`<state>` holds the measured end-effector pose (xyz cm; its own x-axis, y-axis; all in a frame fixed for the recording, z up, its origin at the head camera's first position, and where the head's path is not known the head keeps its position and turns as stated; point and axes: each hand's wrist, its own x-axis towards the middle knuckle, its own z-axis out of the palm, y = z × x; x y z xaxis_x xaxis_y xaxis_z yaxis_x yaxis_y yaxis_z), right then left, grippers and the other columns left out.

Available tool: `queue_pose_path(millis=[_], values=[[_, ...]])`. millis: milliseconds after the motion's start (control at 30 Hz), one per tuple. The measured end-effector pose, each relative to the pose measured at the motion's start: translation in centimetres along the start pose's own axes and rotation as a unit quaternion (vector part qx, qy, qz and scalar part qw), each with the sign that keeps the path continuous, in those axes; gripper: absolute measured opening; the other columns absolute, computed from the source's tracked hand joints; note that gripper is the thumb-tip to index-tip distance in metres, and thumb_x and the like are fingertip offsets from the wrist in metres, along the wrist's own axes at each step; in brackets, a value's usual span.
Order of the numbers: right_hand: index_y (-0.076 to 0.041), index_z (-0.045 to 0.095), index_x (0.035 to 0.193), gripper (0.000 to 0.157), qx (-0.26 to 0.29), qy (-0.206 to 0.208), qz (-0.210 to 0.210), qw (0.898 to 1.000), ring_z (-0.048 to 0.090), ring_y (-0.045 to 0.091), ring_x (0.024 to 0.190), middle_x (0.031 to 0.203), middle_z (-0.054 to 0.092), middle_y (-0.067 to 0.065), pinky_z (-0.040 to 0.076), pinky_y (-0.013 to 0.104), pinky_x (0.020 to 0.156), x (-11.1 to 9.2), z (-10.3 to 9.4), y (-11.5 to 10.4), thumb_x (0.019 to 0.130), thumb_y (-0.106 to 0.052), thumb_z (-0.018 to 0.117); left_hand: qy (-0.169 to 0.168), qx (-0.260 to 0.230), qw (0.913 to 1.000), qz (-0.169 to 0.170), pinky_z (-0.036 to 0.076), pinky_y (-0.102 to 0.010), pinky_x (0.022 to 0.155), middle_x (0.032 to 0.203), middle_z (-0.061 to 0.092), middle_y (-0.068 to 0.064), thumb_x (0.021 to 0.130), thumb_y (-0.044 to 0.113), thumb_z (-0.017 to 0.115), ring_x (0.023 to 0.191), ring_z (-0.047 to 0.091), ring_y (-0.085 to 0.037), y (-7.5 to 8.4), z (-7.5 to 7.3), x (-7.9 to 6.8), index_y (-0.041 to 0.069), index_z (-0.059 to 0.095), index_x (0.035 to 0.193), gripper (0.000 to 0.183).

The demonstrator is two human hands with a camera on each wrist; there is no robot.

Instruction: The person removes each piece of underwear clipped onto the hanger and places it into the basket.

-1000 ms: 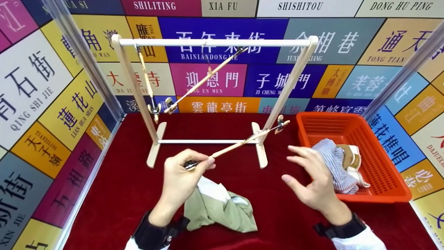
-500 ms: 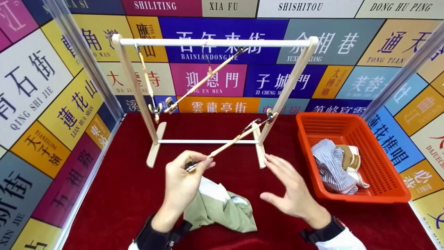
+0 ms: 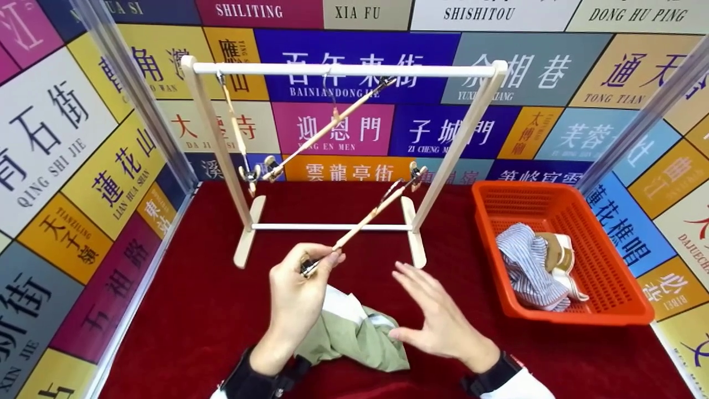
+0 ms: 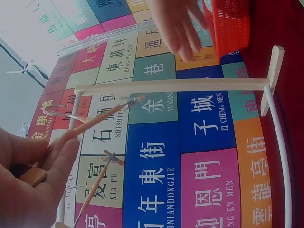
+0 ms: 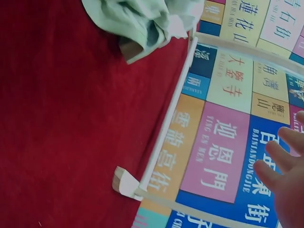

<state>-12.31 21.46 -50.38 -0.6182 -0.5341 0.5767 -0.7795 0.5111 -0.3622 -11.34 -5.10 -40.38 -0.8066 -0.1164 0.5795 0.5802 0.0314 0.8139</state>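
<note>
Near one end, my left hand (image 3: 299,299) pinches a wooden clip hanger (image 3: 360,225) between thumb and fingers. The hanger slants up to the right, its far metal clip (image 3: 416,173) in front of the rack's right post. In the left wrist view the same hanger (image 4: 97,118) sticks out past the fingertips. My right hand (image 3: 437,321) is held with fingers extended and thumb apart, touching no hanger. Below and between the hands lies a crumpled green and white garment (image 3: 352,338) on the red cloth; the right wrist view also shows this garment (image 5: 142,19).
A wooden rack (image 3: 343,69) with white bars stands at the back. Two clip hangers hang from it, one at the left (image 3: 235,124) and one slanting mid-bar (image 3: 310,141). At right, a red basket (image 3: 581,318) holds a striped garment (image 3: 526,266) and a brown-and-white one (image 3: 559,249).
My right hand has moved left, away from the basket and towards the green garment. The far end of the held hanger has swung left and up; my left hand keeps its grip.
</note>
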Motion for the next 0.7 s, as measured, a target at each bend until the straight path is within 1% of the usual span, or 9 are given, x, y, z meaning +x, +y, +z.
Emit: queue_pose_path(millis=[100, 167, 267, 333, 467, 567, 700], values=[[0.002, 0.046, 0.154, 0.098, 0.006, -0.028, 0.016, 0.999, 0.044, 0.042, 0.144, 0.16, 0.043, 0.023, 0.037, 0.06, 0.115, -0.3, 1.1, -0.2, 0.089, -0.067, 0.071, 0.007, -0.001, 0.9999, -0.008, 0.063, -0.036, 0.079, 0.095, 0.075, -0.023, 0.09, -0.014, 0.072, 0.086, 0.078, -0.033, 0.0, 0.1, -0.1, -0.011, 0.069, 0.099, 0.01], [0.002, 0.046, 0.154, 0.101, 0.008, -0.04, 0.021, 0.999, 0.044, 0.042, 0.144, 0.16, 0.043, 0.023, 0.039, 0.062, 0.113, -0.4, 1.9, -0.4, 0.084, -0.062, 0.08, 0.012, 0.001, 0.9998, -0.014, 0.063, -0.035, 0.079, 0.096, 0.075, -0.022, 0.091, -0.014, 0.072, 0.087, 0.078, -0.031, 0.0, 0.2, -0.1, -0.01, 0.069, 0.099, 0.01], [0.0, 0.045, 0.155, 0.106, 0.014, -0.062, 0.033, 0.997, 0.043, 0.041, 0.145, 0.161, 0.043, 0.022, 0.04, 0.063, 0.112, -0.6, 3.1, -0.7, 0.076, -0.055, 0.089, 0.018, -0.009, 0.9995, -0.025, 0.063, -0.036, 0.081, 0.096, 0.075, -0.021, 0.091, -0.013, 0.072, 0.088, 0.078, -0.032, 0.0, 0.3, -0.1, -0.01, 0.07, 0.1, 0.009], [-0.001, 0.045, 0.156, 0.108, 0.018, -0.076, 0.042, 0.996, 0.043, 0.04, 0.146, 0.161, 0.043, 0.021, 0.04, 0.062, 0.113, -0.7, 3.9, -0.8, 0.073, -0.053, 0.091, 0.022, -0.015, 0.9992, -0.03, 0.063, -0.036, 0.081, 0.096, 0.076, -0.02, 0.092, -0.013, 0.071, 0.088, 0.078, -0.031, -0.1, 0.4, -0.2, -0.01, 0.07, 0.1, 0.009], [0.0, 0.044, 0.156, 0.109, 0.023, -0.112, 0.069, 0.991, 0.041, 0.038, 0.148, 0.162, 0.042, 0.02, 0.039, 0.058, 0.116, -0.7, 5.3, -1.0, 0.076, -0.059, 0.088, 0.028, -0.03, 0.9984, -0.039, 0.063, -0.038, 0.082, 0.097, 0.075, -0.02, 0.092, -0.013, 0.071, 0.088, 0.078, -0.028, -0.1, 0.6, -0.2, -0.011, 0.07, 0.1, 0.008], [-0.001, 0.043, 0.157, 0.109, 0.029, -0.141, 0.097, 0.985, 0.039, 0.035, 0.15, 0.163, 0.041, 0.018, 0.038, 0.057, 0.117, -0.5, 6.1, -1.2, 0.078, -0.063, 0.085, 0.036, -0.034, 0.9979, -0.042, 0.063, -0.038, 0.082, 0.097, 0.075, -0.022, 0.093, -0.012, 0.07, 0.088, 0.078, -0.026, -0.1, 0.8, -0.3, -0.012, 0.07, 0.101, 0.007], [-0.002, 0.041, 0.158, 0.111, 0.033, -0.17, 0.119, 0.978, 0.037, 0.035, 0.15, 0.164, 0.04, 0.017, 0.036, 0.056, 0.118, -0.1, 7.0, -1.7, 0.079, -0.067, 0.082, 0.044, -0.036, 0.9975, -0.042, 0.063, -0.038, 0.082, 0.096, 0.075, -0.024, 0.093, -0.012, 0.07, 0.089, 0.078, -0.026, 0.0, 1.0, -0.3, -0.013, 0.07, 0.101, 0.008]])
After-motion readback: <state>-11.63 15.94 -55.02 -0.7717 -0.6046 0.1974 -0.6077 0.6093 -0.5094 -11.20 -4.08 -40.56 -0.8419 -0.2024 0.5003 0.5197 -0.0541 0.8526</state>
